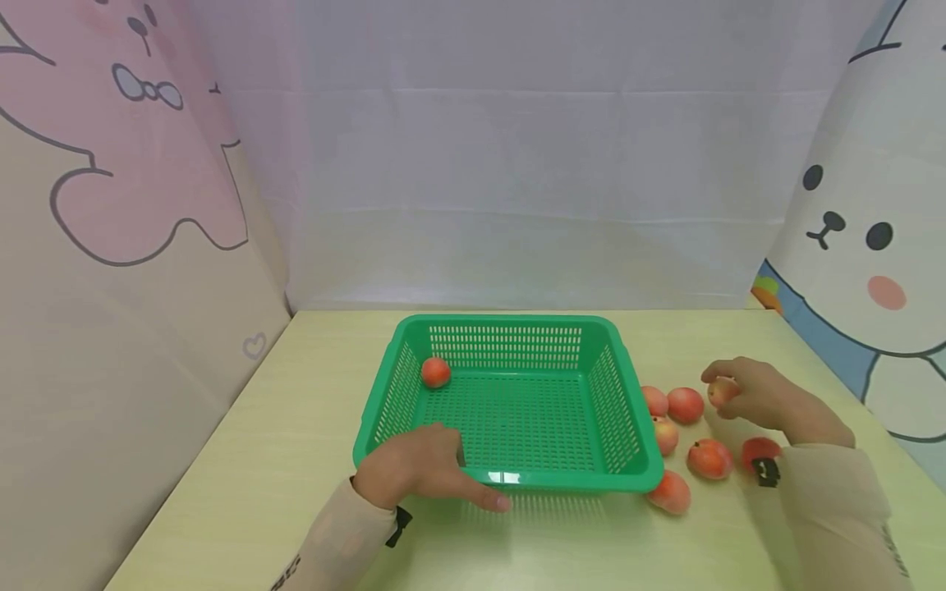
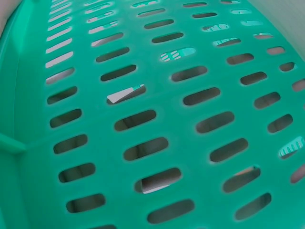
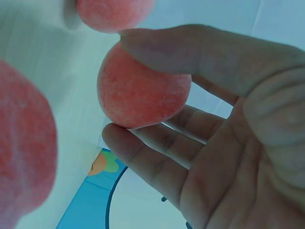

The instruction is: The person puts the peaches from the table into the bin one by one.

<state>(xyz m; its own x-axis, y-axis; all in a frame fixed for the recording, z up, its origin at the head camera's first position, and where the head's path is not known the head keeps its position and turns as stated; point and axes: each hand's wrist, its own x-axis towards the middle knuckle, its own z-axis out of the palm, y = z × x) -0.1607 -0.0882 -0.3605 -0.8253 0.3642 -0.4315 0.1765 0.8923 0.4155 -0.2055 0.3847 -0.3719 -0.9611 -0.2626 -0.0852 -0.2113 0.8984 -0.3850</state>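
Apparently the work is at an early stage: only a lone fruit [image 1: 436, 373] sits inside the basket [image 1: 506, 320], over by its far left corner. The held fruit [image 3: 138, 95] is in the right hand [image 1: 769, 398], pinched between the thumb on one side and the fingertips on the other (the right wrist view shows this best). It is outside the basket, at the far side of the loose group; whether it is clear of the table [image 1: 244, 460] I cannot tell.

Six more lie on the table, seemingly the part left to do. Three are just beside the basket's right side, each partly hidden by the rim: a back fruit [image 1: 655, 400], a middle fruit [image 1: 667, 437] and a front fruit [image 1: 672, 493]. Farther out are a red fruit [image 1: 686, 405], a mottled fruit [image 1: 710, 460] and one half-covered fruit [image 1: 760, 450] by the right sleeve [image 1: 835, 501].

Meanwhile the left hand [image 1: 414, 464] grips the basket's near rim, thumb straight along the outside, fingers bent over inside; how firmly, the pictures do not show.
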